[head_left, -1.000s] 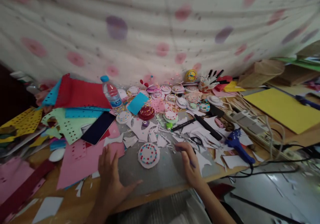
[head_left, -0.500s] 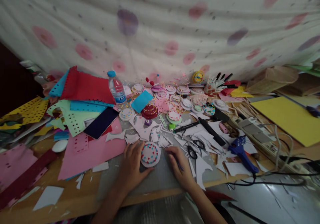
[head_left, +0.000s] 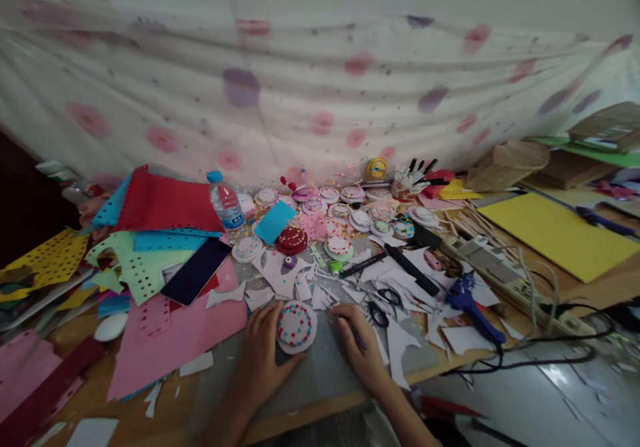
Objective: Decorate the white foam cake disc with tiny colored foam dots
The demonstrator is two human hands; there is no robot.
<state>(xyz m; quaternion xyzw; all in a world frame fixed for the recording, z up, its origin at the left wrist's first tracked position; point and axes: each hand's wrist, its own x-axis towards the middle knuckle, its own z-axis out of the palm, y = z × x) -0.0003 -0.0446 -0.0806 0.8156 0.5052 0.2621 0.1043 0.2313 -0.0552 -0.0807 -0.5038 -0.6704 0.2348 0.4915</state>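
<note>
A small round white craft cake [head_left: 297, 328], dotted with red and blue pieces on top, lies on the grey mat [head_left: 320, 384]. My left hand [head_left: 263, 357] curls round its left side, fingers against the edge and thumb below it. To the right, apart from the cake, my right hand [head_left: 360, 347] is closed on a thin, dark, pen-like tool [head_left: 359, 342]; its tip points towards the cake, but its exact kind is unclear. White paper offcuts [head_left: 280, 270] and black-handled scissors [head_left: 379, 314] lie just beyond my hands.
Several decorated round cakes [head_left: 291, 240] stand at the back, near a water bottle [head_left: 226, 202]. A phone [head_left: 197, 271] lies on coloured sheets at left. On the right are a blue glue gun [head_left: 473, 308], a power strip [head_left: 515, 284] with cables and a yellow sheet [head_left: 560, 234].
The camera view has tilted up, showing more wall, and the table sits lower in the picture. Both hands keep nearly the same pose, and the cake seems slightly turned.
</note>
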